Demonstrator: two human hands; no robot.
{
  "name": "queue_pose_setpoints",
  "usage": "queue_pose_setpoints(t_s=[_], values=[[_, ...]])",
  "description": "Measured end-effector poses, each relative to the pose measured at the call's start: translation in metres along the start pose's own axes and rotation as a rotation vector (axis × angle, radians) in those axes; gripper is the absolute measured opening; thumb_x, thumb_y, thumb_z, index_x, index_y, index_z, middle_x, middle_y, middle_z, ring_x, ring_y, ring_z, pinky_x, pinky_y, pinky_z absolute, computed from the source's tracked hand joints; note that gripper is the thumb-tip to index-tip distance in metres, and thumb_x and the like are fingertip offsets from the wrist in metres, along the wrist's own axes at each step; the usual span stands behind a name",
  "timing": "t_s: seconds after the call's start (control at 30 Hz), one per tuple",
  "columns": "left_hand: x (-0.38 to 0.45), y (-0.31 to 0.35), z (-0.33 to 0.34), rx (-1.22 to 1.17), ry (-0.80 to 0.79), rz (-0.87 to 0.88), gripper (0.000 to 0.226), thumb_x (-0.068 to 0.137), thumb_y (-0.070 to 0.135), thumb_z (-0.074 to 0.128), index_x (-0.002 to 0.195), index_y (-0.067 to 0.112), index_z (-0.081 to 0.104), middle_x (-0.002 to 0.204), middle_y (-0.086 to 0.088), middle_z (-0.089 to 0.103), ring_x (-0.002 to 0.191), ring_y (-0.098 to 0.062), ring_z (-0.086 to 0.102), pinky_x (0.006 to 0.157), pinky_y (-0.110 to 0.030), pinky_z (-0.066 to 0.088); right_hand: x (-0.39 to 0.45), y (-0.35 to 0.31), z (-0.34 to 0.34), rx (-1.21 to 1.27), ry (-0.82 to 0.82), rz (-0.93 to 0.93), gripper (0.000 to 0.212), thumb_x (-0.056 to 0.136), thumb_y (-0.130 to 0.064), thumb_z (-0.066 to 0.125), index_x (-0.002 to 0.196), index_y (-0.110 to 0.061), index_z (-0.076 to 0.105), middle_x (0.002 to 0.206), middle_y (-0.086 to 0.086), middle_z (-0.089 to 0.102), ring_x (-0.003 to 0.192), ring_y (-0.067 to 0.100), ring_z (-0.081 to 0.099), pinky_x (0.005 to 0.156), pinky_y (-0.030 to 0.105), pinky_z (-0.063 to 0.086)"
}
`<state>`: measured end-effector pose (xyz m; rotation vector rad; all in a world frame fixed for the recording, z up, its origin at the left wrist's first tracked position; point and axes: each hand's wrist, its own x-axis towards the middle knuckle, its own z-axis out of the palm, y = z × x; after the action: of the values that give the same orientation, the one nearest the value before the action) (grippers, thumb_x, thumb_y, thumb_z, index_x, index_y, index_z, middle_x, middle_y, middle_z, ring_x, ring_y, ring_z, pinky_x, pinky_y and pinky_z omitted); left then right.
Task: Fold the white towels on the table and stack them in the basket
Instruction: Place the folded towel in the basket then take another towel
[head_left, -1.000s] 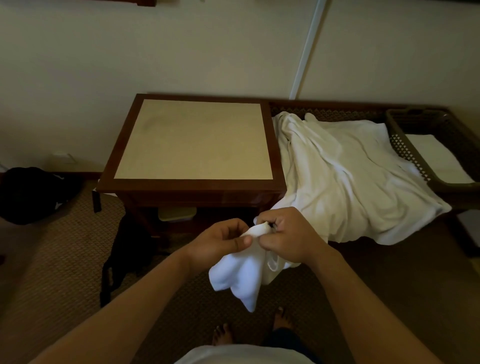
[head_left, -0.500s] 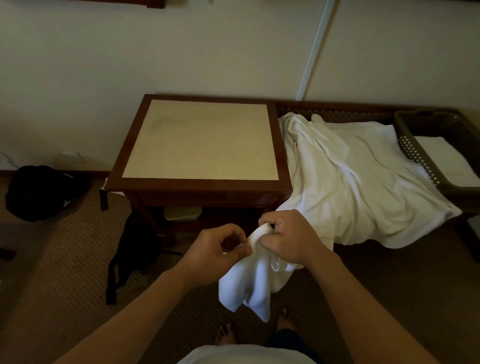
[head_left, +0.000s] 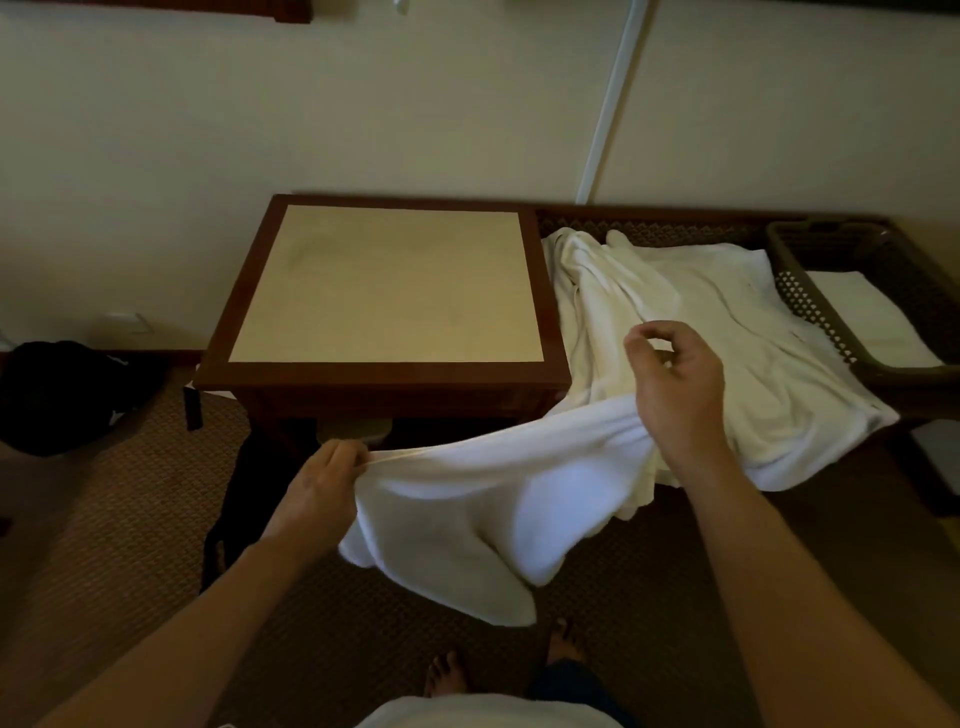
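Below the dark-framed square table (head_left: 387, 283), small white terry towel (head_left: 498, 499) stretched in mid-air, not yet folded.

Left hand (head_left: 324, 491) pinching one end of the taut top hem; right hand (head_left: 675, 387) at the other end, thumb and forefinger curled into an empty ring above the cloth, heel and wrist against it — no sure sign of any hold there. Rest of the towel sagging toward the patterned brown carpet (head_left: 119, 514). Heap of larger unfolded white towels (head_left: 727, 332) just beyond, beside the dark brown perforated plastic basket (head_left: 831, 322), with one folded white towel (head_left: 867, 317) already inside. Likely trouble: unheld right end slipping off, dropping onto the carpet, or folding crooked from uneven tension.
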<state>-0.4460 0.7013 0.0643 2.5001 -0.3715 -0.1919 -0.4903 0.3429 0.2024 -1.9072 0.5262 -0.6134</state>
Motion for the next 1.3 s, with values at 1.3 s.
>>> queue_pose_setpoints(t_s=[1.3], values=[[0.046,-0.056,-0.032,0.352,0.235,0.215,0.028,0.098,0.023,0.039,0.103,0.012,0.064,0.084,0.0,0.062,0.062,-0.021,0.059,0.05,-0.03,0.044,-0.006,0.061,0.015,-0.011,-0.09,-0.119,0.027,0.097,-0.011,0.067,0.089,-0.037,0.067,0.084,-0.016,0.07,0.081,0.006,0.064,0.073,0.01,0.047]])
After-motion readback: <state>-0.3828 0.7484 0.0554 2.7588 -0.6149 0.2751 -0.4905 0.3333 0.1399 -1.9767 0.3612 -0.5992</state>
